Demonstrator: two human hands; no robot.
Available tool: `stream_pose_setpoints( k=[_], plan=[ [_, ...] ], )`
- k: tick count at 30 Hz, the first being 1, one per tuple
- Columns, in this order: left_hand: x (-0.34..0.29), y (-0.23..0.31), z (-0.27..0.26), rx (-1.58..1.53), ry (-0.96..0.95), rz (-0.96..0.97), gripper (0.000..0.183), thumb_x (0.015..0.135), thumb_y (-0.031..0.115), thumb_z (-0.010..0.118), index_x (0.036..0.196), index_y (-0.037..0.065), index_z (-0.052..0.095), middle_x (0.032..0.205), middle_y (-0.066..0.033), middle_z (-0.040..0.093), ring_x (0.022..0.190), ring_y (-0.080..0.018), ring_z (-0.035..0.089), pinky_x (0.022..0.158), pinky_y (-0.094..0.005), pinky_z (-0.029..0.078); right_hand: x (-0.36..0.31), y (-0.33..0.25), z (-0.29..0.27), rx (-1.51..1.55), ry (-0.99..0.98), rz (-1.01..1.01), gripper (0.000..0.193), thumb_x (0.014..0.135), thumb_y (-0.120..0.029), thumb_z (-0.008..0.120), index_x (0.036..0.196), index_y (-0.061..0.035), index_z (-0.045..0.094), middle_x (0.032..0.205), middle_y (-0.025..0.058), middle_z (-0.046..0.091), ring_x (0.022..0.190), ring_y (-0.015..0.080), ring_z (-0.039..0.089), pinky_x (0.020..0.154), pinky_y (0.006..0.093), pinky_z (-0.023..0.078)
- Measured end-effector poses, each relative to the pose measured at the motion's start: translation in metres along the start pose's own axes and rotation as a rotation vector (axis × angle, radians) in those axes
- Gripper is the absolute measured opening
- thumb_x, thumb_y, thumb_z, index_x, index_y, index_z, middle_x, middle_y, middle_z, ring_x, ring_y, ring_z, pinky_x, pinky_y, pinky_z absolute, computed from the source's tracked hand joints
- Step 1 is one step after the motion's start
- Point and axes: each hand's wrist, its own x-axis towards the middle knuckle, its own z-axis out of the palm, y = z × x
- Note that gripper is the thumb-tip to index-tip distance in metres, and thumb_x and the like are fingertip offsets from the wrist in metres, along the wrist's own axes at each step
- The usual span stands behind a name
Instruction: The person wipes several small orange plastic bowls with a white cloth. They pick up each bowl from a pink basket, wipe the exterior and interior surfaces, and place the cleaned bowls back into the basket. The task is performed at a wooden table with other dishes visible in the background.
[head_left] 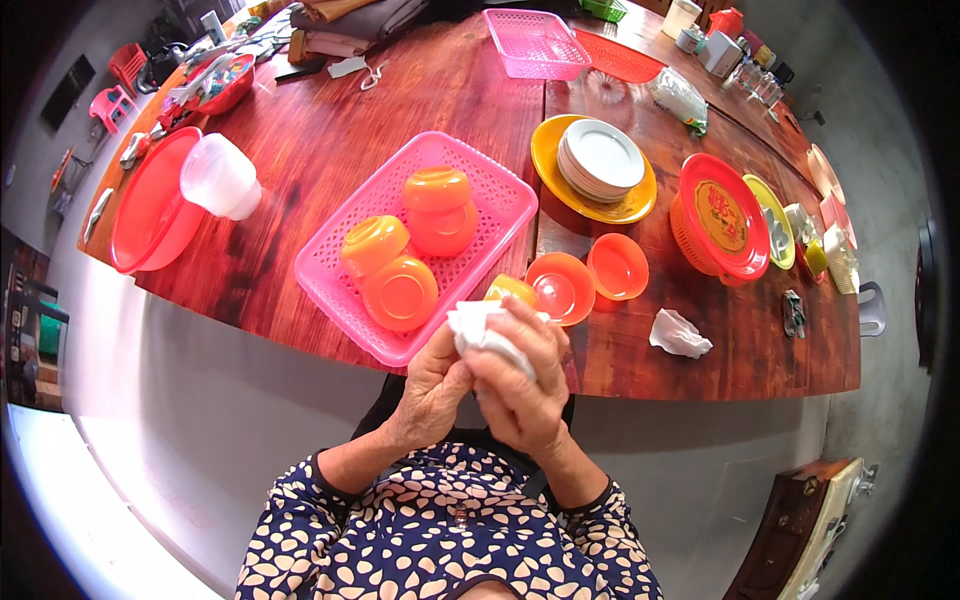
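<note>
Both hands meet just beyond the table's near edge, around a crumpled white cloth or paper wipe (487, 325). My left hand (433, 388) grips it from the left, fingers closed. On the other side, my right hand (524, 385) has its fingers bent over the wipe. Just past my fingers shows part of a yellow-orange bowl (511, 289); whether I touch it is hidden. Two orange bowls (560, 289) (618, 267) stand mouth up to the right. To the left, a pink perforated basket (330, 235) holds several upside-down orange bowls (400, 293), some stacked.
White plates (601, 155) are stacked on a yellow plate (545, 150). A red basket (690, 235) with a patterned lid-like top stands right, near another crumpled wipe (680, 334). A red basin (150, 225) and translucent containers (220, 178) lie left; a pink basket (535, 45) stands far back.
</note>
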Motion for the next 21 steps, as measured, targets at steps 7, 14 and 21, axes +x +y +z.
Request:
stream_pose_setpoints(
  k=[7, 14, 21],
  plan=[
    [-0.003, 0.008, -0.009, -0.017, -0.101, -0.063, 0.019, 0.099, 0.010, 0.045, 0.116, 0.003, 0.049, 0.110, -0.0028, 0.055, 0.101, -0.0077, 0.053, 0.091, -0.0257, 0.043, 0.018, 0.014, 0.002, 0.153, 0.129, 0.078, 0.025, 0.078, 0.000, 0.063, 0.104, -0.0033, 0.065, 0.112, 0.0175, 0.060, 0.107, 0.0353, 0.058, 0.092, 0.0419, 0.044],
    [0.008, 0.013, -0.004, -0.338, 0.059, -0.098, 0.016, 0.098, 0.008, 0.046, 0.114, 0.004, 0.048, 0.114, -0.0077, 0.058, 0.107, -0.0142, 0.057, 0.095, -0.0300, 0.045, 0.013, 0.017, 0.003, 0.200, 0.112, 0.072, 0.024, 0.075, -0.001, 0.066, 0.099, -0.0038, 0.067, 0.112, 0.0181, 0.060, 0.111, 0.0361, 0.058, 0.095, 0.0441, 0.042],
    [0.008, 0.010, -0.014, -0.332, 0.057, -0.088, 0.017, 0.096, 0.008, 0.049, 0.112, 0.002, 0.051, 0.117, -0.0106, 0.059, 0.112, -0.0194, 0.056, 0.101, -0.0365, 0.043, 0.002, 0.010, -0.001, -0.006, -0.001, -0.010, 0.025, 0.075, -0.009, 0.069, 0.099, -0.0134, 0.069, 0.120, 0.0105, 0.060, 0.117, 0.0296, 0.056, 0.100, 0.0399, 0.034]
  ],
)
